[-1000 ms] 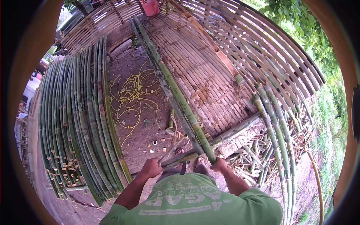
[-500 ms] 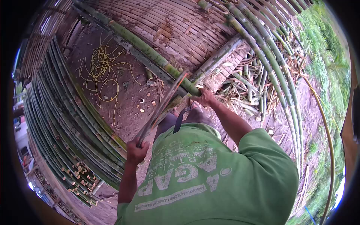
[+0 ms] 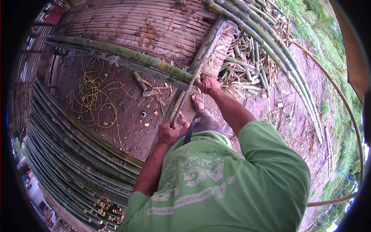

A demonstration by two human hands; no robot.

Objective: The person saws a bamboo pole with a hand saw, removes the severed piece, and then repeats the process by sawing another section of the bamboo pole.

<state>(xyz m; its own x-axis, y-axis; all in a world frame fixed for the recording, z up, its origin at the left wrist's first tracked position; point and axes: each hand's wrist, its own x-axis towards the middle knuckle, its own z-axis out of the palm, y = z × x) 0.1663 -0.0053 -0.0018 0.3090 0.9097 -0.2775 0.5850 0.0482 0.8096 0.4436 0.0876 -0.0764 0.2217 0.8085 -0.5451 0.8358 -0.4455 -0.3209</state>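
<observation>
Bare brown earth point(image 3: 127, 127) makes the floor of this open-air work yard. Far left lies a stack of long green bamboo poles point(image 3: 77, 154), cut ends towards me, and beside it a tangled yellow cord point(image 3: 92, 92) sprawls in the dirt. Above that, a woven panel of split bamboo point(image 3: 154, 27) fills the top of the view.

One long green bamboo pole point(image 3: 127, 56) runs across the ground from the left edge to my right hand. My left hand point(image 3: 170, 131) is closed tight round the lower end of a thin grey bamboo slat point(image 3: 185, 98), which slants up from in front of my belly to the pole's near end. My right hand point(image 3: 208, 84) is clamped there on the pole. Whether it pinches the slat's top as well I cannot tell. My sandalled foot point(image 3: 199, 101) is planted just below it.

By my judgement I am at the stage of working the slat against the pole's end, both ends gripped. A next move would call for a steady pole, a firm left grip, and fingers kept off the slat's edge.

Right of my arm sits a heap of cut bamboo scraps point(image 3: 247, 73), then grass point(image 3: 332, 46).
</observation>
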